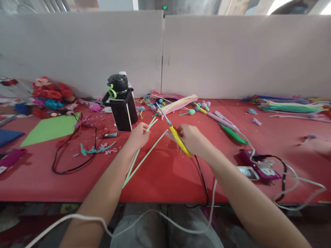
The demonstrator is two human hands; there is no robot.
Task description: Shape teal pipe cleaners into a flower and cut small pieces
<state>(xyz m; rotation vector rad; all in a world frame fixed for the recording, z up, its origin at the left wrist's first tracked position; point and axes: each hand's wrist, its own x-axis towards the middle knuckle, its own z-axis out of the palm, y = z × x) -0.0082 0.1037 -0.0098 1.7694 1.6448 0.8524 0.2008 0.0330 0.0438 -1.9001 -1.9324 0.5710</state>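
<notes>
Pinched in the fingers of my left hand [139, 137] are pale green pipe cleaners [147, 153], which slant down to a sharp bend near the table's front edge. One strand runs back up from that bend to the fingertips of my right hand [192, 137]; whether those fingers grip it is unclear. My right hand is closed around yellow-handled scissors [179, 142], their blades pointing up and left, away from me. The blades lie to the right of the upper strand ends, apart from them.
Behind my left hand stands a black bottle in a black holder [121, 115]. Pipe cleaner bundles [178, 105] lie at the back. Green paper [53, 128] and a looped black cable [54, 162] are left. Right are purple boxes [258, 165], white cords and another person's blurred hand [320, 144].
</notes>
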